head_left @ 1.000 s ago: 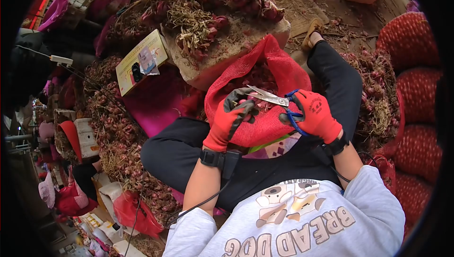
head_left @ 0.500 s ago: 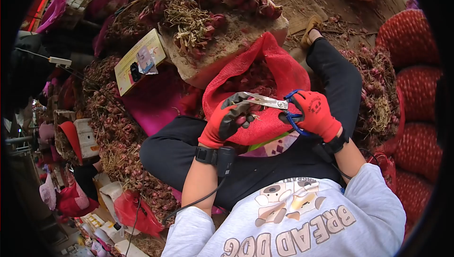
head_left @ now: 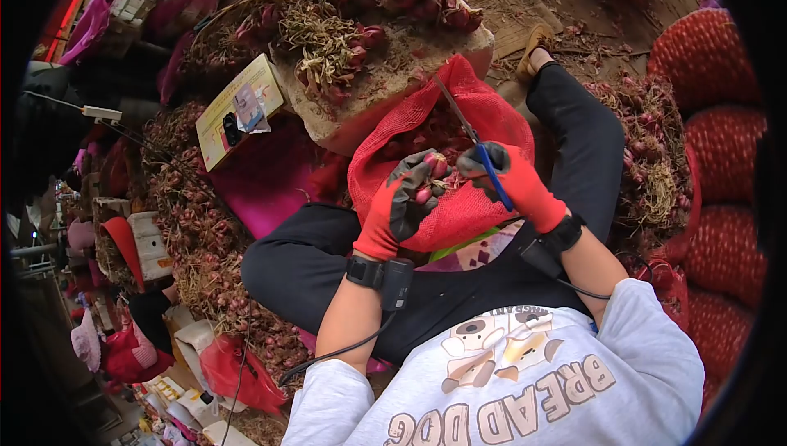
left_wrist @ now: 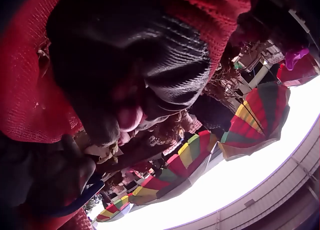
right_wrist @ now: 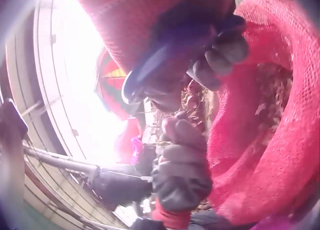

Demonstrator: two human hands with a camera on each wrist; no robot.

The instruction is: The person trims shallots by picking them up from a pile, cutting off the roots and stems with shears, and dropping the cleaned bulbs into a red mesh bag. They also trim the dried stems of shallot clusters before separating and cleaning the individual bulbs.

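Block (head_left: 398, 69), pale; dry-stalked bulb bunches (head_left: 336, 46) along its far & left edges. Mesh bag (head_left: 510, 122), red, qty. 1, mouth open, at block's near edge. L. hand (head_left: 399, 207), gloved, fingers curled nearly closed, gripping bulbs (head_left: 436, 165). R. hand (head_left: 516, 181), gloved, fingers curled abt. blue handle of scissors (head_left: 471, 130). Scissors, 1 pr., blades ptg. twd. bag's far rim. Bulbs, red, approx. 2 visible, in L. fingers, over bag's near rim, just beside R. fingertips.
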